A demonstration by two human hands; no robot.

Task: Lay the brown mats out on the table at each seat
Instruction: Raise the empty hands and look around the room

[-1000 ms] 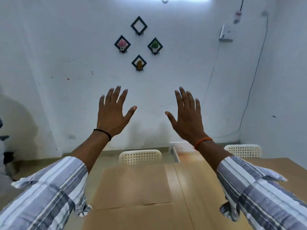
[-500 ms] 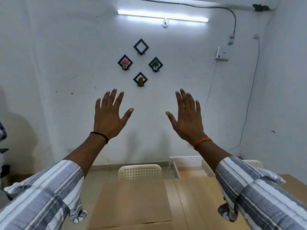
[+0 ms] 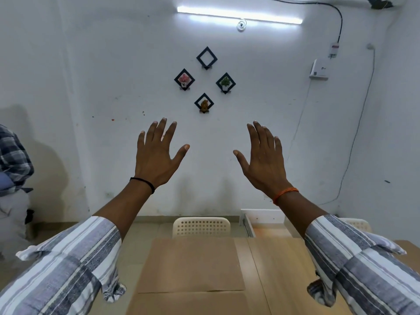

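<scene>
My left hand (image 3: 156,155) and my right hand (image 3: 263,159) are raised in front of me against the white wall, fingers spread and straight, holding nothing. Below them a brown mat (image 3: 191,264) lies flat on the light wooden table (image 3: 279,269) at the far seat. A second brown mat (image 3: 188,303) lies nearer me, its far edge meeting the first. Both hands hover well above the mats and touch neither.
A cream perforated chair (image 3: 201,226) stands at the table's far end, with part of another (image 3: 359,225) behind my right sleeve. A person in a plaid shirt (image 3: 13,160) is at the left edge. Four small diamond frames (image 3: 204,80) hang on the wall.
The view has tilted upward, so less of the table shows and the ceiling light has come into sight. Both hands stay raised and spread, holding nothing.
</scene>
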